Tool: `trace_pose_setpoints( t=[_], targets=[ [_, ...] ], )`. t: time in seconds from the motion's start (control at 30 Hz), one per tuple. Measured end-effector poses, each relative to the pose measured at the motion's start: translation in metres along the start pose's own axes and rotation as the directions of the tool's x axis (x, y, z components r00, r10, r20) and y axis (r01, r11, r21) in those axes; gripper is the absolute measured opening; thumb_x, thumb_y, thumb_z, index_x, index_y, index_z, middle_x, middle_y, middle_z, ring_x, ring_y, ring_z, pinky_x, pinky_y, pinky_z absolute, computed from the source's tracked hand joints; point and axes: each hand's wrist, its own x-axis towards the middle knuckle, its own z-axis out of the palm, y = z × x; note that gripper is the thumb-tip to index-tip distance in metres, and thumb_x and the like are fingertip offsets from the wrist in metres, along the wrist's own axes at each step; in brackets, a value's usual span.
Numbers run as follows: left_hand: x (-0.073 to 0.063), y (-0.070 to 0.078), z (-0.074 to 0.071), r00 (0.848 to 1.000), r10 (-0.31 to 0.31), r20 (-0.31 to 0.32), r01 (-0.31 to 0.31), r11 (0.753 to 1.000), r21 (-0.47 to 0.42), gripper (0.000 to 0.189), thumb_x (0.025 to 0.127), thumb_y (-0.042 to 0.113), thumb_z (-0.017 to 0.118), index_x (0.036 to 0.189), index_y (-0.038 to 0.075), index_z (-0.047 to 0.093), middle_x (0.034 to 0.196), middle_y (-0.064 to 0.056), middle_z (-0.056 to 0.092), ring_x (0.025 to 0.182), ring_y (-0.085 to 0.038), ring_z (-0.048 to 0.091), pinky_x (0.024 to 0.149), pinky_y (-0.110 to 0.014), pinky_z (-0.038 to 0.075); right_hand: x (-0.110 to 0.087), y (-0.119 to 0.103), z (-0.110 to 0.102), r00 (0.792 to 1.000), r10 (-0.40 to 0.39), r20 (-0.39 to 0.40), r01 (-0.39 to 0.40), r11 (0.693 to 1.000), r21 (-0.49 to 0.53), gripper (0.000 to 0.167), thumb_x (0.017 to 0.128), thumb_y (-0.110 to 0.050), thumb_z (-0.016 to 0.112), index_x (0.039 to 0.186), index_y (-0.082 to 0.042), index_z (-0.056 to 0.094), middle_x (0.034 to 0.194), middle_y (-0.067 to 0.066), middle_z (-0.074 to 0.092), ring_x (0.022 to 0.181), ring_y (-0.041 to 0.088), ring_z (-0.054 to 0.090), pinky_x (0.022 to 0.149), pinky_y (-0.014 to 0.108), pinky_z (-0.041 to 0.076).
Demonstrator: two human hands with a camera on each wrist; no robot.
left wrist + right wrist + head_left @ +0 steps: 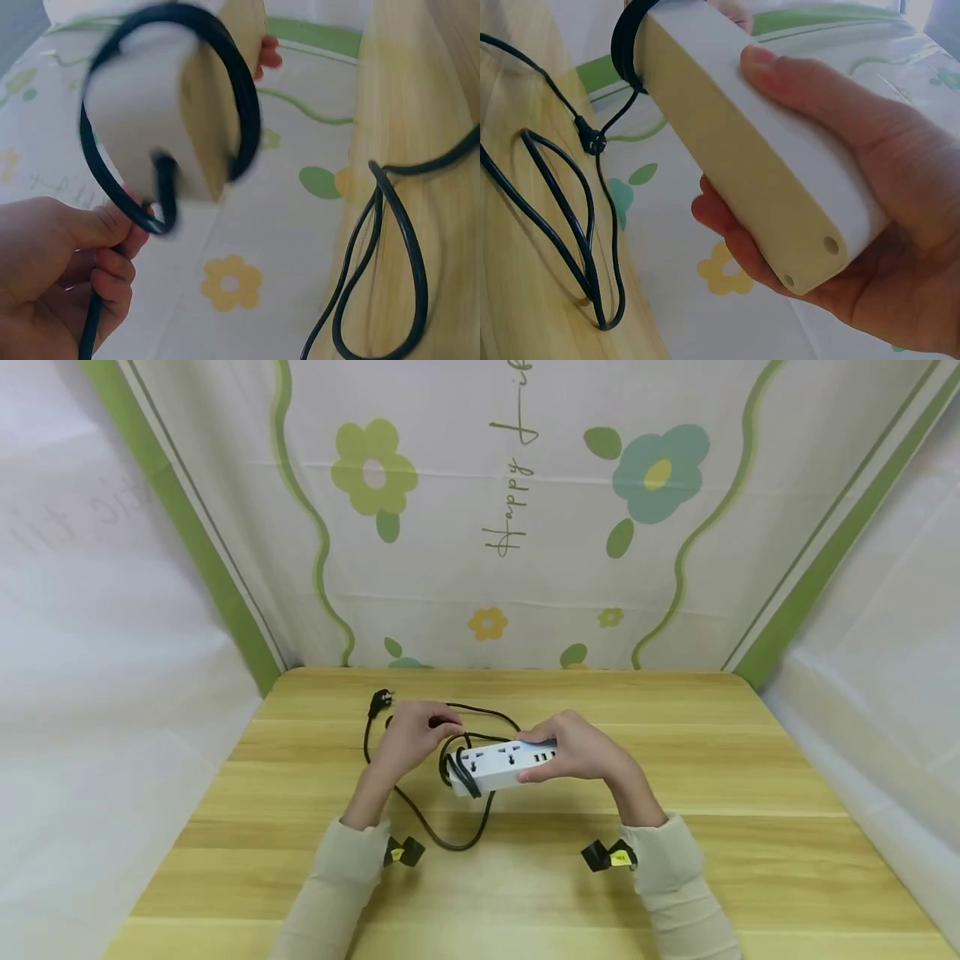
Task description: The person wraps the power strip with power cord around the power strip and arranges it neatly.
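A white power strip (491, 765) with sockets and USB ports is held above the table, its black cord (465, 774) looped around the left end. My right hand (573, 746) grips the strip's right end, thumb on one side and fingers on the other, as the right wrist view shows. Beside the looped end, my left hand (416, 735) pinches the cord between thumb and fingers. In the left wrist view the wrapped loop (251, 105) circles the strip's end, which is blurred. The plug (381, 701) lies on the table beyond my left hand.
Loose cord (450, 847) lies in curves on the wooden table (525, 902) under and around the strip. A printed flower curtain (450, 568) hangs behind the table's far edge, with white sheets at both sides. Small black wrist cameras (597, 857) sit at the cuffs.
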Motion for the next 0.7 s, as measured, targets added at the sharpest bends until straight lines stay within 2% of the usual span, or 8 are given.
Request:
trace_pose_setpoints(
  t=[0.1, 0.17, 0.3, 0.4, 0.47, 0.53, 0.6, 0.7],
  targets=[
    [0.0, 0.013, 0.0, 0.998, 0.062, -0.015, -0.06, 0.995, 0.082, 0.01, 0.091, 0.012, 0.072, 0.095, 0.006, 0.079, 0.093, -0.008, 0.077, 0.081, -0.019, 0.073, 0.073, -0.033, 0.059, 0.002, 0.002, 0.0, 0.999, 0.037, -0.024, -0.038, 0.999, -0.037, 0.066, 0.075, -0.042, 0.087, 0.122, 0.0, 0.07, 0.1, 0.009, 0.076, 0.07, 0.007, 0.063, 0.058, 0.024, 0.052],
    [0.0, 0.022, 0.001, 0.996, 0.088, -0.033, -0.082, 0.983, 0.161, 0.01, 0.092, 0.011, 0.071, 0.096, 0.005, 0.078, 0.093, -0.009, 0.077, 0.079, -0.019, 0.072, 0.071, -0.033, 0.059, 0.003, 0.004, 0.0, 0.997, 0.055, -0.056, -0.059, 0.996, -0.068, 0.064, 0.076, -0.042, 0.086, 0.122, -0.001, 0.07, 0.101, 0.009, 0.076, 0.069, 0.007, 0.063, 0.057, 0.023, 0.051],
    [-0.003, 0.041, 0.002, 0.989, 0.119, -0.093, -0.084, 0.947, 0.31, 0.01, 0.094, 0.008, 0.069, 0.094, 0.001, 0.077, 0.086, -0.01, 0.076, 0.072, -0.019, 0.071, 0.066, -0.031, 0.058, 0.004, 0.008, -0.001, 0.986, 0.071, -0.154, -0.097, 0.981, -0.165, 0.064, 0.077, -0.042, 0.085, 0.124, -0.002, 0.069, 0.104, 0.013, 0.076, 0.069, 0.009, 0.06, 0.056, 0.023, 0.048],
    [-0.005, 0.052, 0.006, 0.983, 0.119, -0.141, -0.063, 0.935, 0.35, 0.013, 0.095, 0.008, 0.067, 0.087, -0.001, 0.074, 0.072, -0.008, 0.071, 0.058, -0.014, 0.063, 0.057, -0.026, 0.054, 0.004, 0.01, -0.002, 0.968, 0.11, -0.227, -0.163, 0.96, -0.229, 0.066, 0.078, -0.044, 0.083, 0.127, -0.003, 0.068, 0.107, 0.015, 0.075, 0.069, 0.012, 0.059, 0.058, 0.024, 0.046],
    [-0.007, 0.057, 0.009, 0.982, 0.097, -0.161, -0.036, 0.939, 0.342, 0.016, 0.095, 0.009, 0.067, 0.083, -0.001, 0.072, 0.062, -0.004, 0.063, 0.049, -0.01, 0.053, 0.051, -0.021, 0.047, 0.004, 0.014, -0.004, 0.954, 0.13, -0.27, -0.197, 0.951, -0.239, 0.067, 0.078, -0.046, 0.083, 0.128, -0.005, 0.067, 0.108, 0.015, 0.075, 0.071, 0.014, 0.059, 0.06, 0.025, 0.046],
    [-0.009, 0.061, 0.011, 0.985, 0.06, -0.16, -0.011, 0.956, 0.292, 0.018, 0.096, 0.008, 0.066, 0.081, -0.001, 0.071, 0.058, -0.002, 0.058, 0.046, -0.006, 0.044, 0.046, -0.018, 0.039, 0.003, 0.019, -0.005, 0.942, 0.146, -0.302, -0.221, 0.947, -0.233, 0.067, 0.077, -0.047, 0.083, 0.128, -0.006, 0.068, 0.108, 0.015, 0.075, 0.071, 0.015, 0.059, 0.061, 0.026, 0.045],
    [-0.011, 0.064, 0.014, 0.989, 0.012, -0.15, 0.024, 0.971, 0.237, 0.018, 0.097, 0.01, 0.064, 0.084, -0.002, 0.071, 0.06, -0.002, 0.06, 0.047, -0.004, 0.042, 0.046, -0.016, 0.036, 0.002, 0.023, -0.006, 0.929, 0.136, -0.344, -0.224, 0.947, -0.229, 0.066, 0.077, -0.046, 0.084, 0.126, -0.005, 0.069, 0.108, 0.016, 0.075, 0.072, 0.016, 0.06, 0.062, 0.027, 0.046],
    [-0.011, 0.069, 0.017, 0.989, -0.045, -0.138, 0.067, 0.985, 0.157, 0.019, 0.099, 0.01, 0.061, 0.091, -0.004, 0.071, 0.063, -0.005, 0.063, 0.047, -0.005, 0.045, 0.046, -0.016, 0.039, -0.001, 0.022, -0.009, 0.91, 0.106, -0.4, -0.211, 0.95, -0.23, 0.064, 0.076, -0.045, 0.085, 0.124, -0.005, 0.07, 0.109, 0.016, 0.075, 0.073, 0.017, 0.062, 0.063, 0.028, 0.048]
  ],
)
